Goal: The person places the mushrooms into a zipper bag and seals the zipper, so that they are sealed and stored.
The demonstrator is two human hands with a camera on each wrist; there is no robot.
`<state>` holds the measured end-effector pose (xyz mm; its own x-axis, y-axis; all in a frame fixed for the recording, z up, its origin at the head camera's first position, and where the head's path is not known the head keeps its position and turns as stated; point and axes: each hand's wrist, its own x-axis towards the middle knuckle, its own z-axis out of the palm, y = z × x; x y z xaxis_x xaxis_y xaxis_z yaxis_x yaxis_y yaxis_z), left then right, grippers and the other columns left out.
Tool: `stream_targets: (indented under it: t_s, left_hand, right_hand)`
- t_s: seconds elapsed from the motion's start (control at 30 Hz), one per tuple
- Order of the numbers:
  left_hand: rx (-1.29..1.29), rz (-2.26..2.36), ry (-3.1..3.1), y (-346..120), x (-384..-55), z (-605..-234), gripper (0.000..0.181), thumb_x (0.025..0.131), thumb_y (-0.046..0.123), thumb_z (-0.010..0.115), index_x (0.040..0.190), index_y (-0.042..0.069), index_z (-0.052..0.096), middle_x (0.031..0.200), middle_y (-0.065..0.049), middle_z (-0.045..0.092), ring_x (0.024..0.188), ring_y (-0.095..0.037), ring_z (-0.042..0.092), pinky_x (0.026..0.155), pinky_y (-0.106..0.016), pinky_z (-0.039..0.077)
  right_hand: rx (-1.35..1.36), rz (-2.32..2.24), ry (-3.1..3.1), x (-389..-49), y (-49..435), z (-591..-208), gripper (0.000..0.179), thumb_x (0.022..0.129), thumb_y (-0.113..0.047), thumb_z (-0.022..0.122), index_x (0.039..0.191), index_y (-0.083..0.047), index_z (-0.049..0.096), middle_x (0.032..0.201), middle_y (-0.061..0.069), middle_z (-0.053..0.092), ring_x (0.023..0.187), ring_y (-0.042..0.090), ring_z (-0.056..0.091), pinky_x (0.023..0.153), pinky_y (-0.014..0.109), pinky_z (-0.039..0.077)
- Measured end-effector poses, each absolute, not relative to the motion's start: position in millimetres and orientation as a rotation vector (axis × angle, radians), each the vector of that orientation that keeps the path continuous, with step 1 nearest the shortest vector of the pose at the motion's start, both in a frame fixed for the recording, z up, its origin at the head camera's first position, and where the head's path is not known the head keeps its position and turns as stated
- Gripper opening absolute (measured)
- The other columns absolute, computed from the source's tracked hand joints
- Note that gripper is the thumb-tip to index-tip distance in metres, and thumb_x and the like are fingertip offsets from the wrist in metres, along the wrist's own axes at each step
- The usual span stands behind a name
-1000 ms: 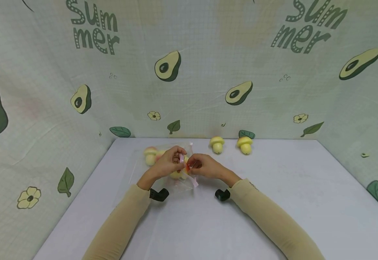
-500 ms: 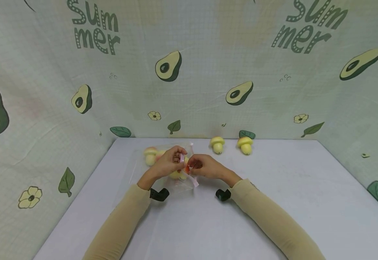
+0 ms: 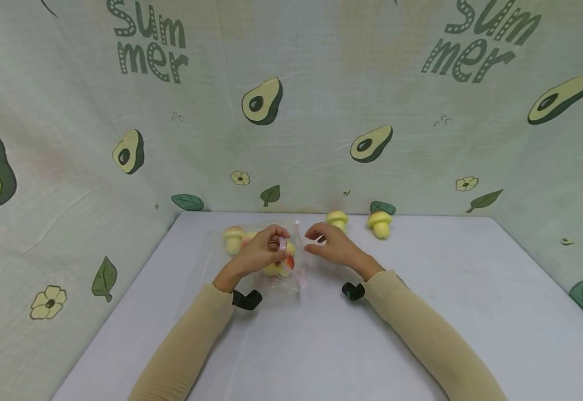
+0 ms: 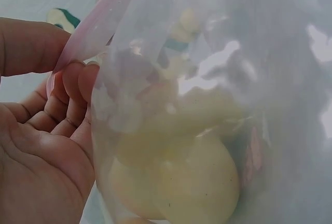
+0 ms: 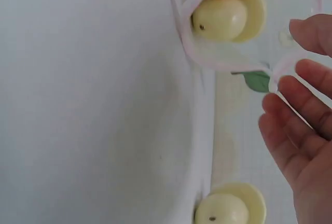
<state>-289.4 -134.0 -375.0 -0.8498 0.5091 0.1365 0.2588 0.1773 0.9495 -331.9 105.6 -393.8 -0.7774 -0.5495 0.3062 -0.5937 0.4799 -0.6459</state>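
Observation:
In the head view my left hand (image 3: 257,252) pinches the pink zip edge of a clear zip bag (image 3: 299,277). Several yellow toy mushrooms (image 3: 233,241) with reddish patches lie inside it. The left wrist view shows thumb and fingers on the pink strip, a pale mushroom (image 4: 199,177) behind the plastic. To the right of the bag mouth, my right hand (image 3: 335,245) is held with its fingers loosely bent and nothing in them. Its fingers (image 5: 293,123) are apart from each other in the right wrist view.
Two more yellow mushrooms stand at the back of the white table (image 3: 421,278), one (image 3: 338,219) just behind my right hand, the other (image 3: 380,224) farther right. A printed cloth (image 3: 311,111) hangs behind and at both sides.
My right hand has come away from the bag mouth, moving right and toward the back, near a loose mushroom. The left hand keeps its hold on the bag edge.

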Motion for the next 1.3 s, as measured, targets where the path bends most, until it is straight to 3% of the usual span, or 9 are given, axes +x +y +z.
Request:
stream_targets:
  t_s: [0.17,0.3,0.67,0.93,1.3]
  left_hand:
    - [0.705,1.727,2.256,-133.4,-289.3,-375.4,0.036,0.085,-0.006,0.062,0.117,-0.002,0.046,0.084,-0.013,0.047,0.067,-0.018,0.053,0.061,-0.027,0.05]
    - [0.698,1.72,2.258,-133.7,-288.8,-375.4,0.037,0.085,-0.005,0.063,0.118,-0.003,0.046,0.085,-0.013,0.047,0.068,-0.02,0.053,0.062,-0.027,0.05]
    - [0.706,1.72,2.252,-134.3,-286.9,-373.9,0.037,0.085,-0.005,0.063,0.118,-0.001,0.046,0.084,-0.01,0.048,0.067,-0.018,0.053,0.061,-0.027,0.05]
    - [0.728,1.733,2.251,-134.8,-286.6,-372.8,0.037,0.085,-0.006,0.062,0.118,-0.001,0.046,0.083,-0.01,0.046,0.066,-0.018,0.052,0.06,-0.027,0.05]
    - [0.741,1.722,2.24,-134.4,-287.5,-373.2,0.037,0.086,-0.006,0.063,0.118,-0.004,0.045,0.083,-0.011,0.046,0.067,-0.019,0.051,0.061,-0.027,0.05]
  right_hand:
    - [0.94,1.171,-2.64,-344.1,115.3,-391.4,0.031,0.086,-0.018,0.071,0.109,0.001,0.062,0.111,0.018,0.062,0.107,0.036,0.057,0.091,0.047,0.047]
    - [0.868,1.158,-2.647,-355.1,123.6,-390.5,0.034,0.087,-0.021,0.071,0.112,-0.001,0.062,0.113,0.013,0.061,0.111,0.037,0.054,0.095,0.049,0.044]
    - [0.759,1.068,-2.683,-373.6,139.5,-396.8,0.046,0.086,-0.025,0.072,0.126,-0.01,0.056,0.134,0.009,0.047,0.129,0.029,0.035,0.107,0.05,0.029]
    - [0.765,1.05,-2.651,-383.5,143.1,-396.7,0.053,0.083,-0.021,0.074,0.13,-0.011,0.053,0.14,0.011,0.039,0.134,0.033,0.027,0.108,0.052,0.026]
    - [0.653,1.096,-2.774,-393.5,149.8,-395.4,0.063,0.084,-0.026,0.074,0.138,-0.01,0.046,0.148,0.01,0.03,0.138,0.033,0.02,0.11,0.055,0.022]
